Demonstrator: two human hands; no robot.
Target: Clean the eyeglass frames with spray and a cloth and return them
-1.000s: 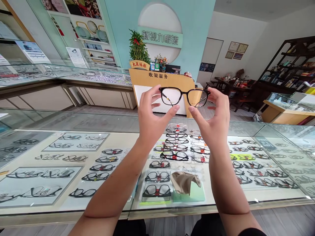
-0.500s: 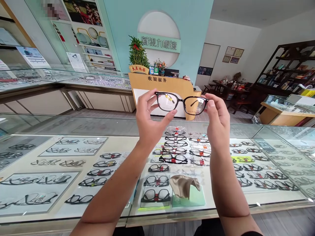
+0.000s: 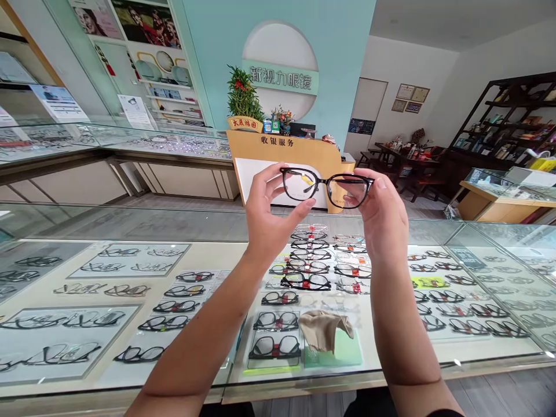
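A pair of black-rimmed eyeglasses (image 3: 322, 182) is held up above the glass counter, its lenses clear and its right side a little lower. My left hand (image 3: 268, 217) grips it at the left end, with the fingers behind the rim and the thumb below the left lens. At the right hinge, my right hand (image 3: 386, 220) pinches the frame between thumb and fingers, and some fingers show through the right lens. Below lies a crumpled beige cloth (image 3: 324, 331) on a green sheet (image 3: 354, 354) on the counter.
The glass display counter (image 3: 208, 379) spans the front, with rows of eyeglasses (image 3: 306, 281) in it. Beyond stands a wooden cashier desk (image 3: 247, 145) with a potted plant (image 3: 243, 95). A side showcase (image 3: 512, 194) is at right.
The eyeglasses have shifted slightly right and down and turned a little. My left hand has moved right, and more of my right hand's fingers now show behind the right lens.
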